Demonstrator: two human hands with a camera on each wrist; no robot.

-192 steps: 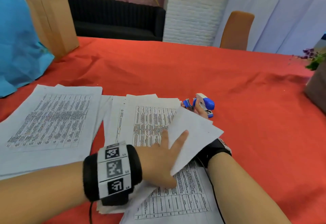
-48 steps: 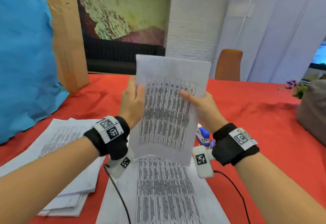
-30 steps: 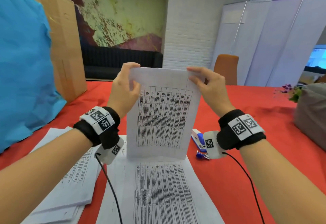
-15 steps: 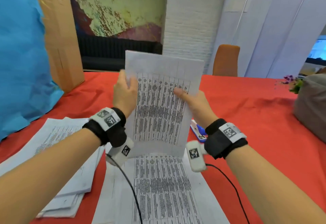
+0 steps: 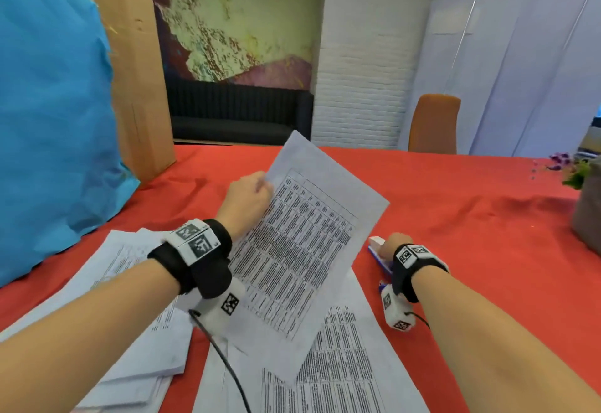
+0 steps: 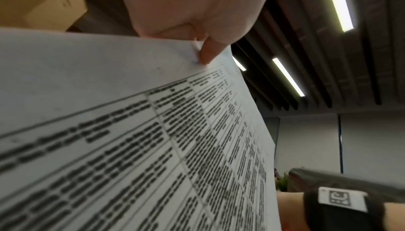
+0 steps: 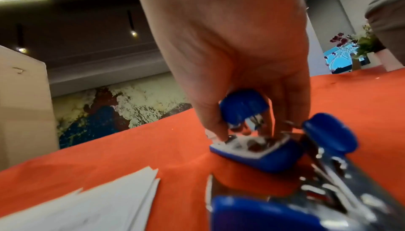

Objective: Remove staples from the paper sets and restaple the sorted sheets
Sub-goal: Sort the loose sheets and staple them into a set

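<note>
A set of white printed paper sheets point(image 5: 302, 243) is held up above the counter point(image 5: 471, 217), which is covered with a red cloth. The set is tilted, and its top left corner is pinched by the left hand point(image 5: 247, 201). In the left wrist view, the corner is seen squeezed between the thumb and the curled fingers point(image 6: 208, 52).

The right hand point(image 5: 388, 245) is down on the red cloth, just beside the papers. Its fingers point(image 7: 210, 118) are curled around a small blue and white stapler point(image 7: 252, 137), which is gripped from above. A second blue and silver tool point(image 7: 306, 191) lies close to it; it may be the staple remover, but that cannot be told for sure.

More printed sheets point(image 5: 341, 364) are lying flat on the counter under the raised set, and another pile point(image 5: 130, 282) lies to the left.

It looks like the restapling step is being started. Next, the stapler should be lifted and brought to the pinched corner. The sheets should be kept lined up there, so that all of them are caught by the staple.
</note>
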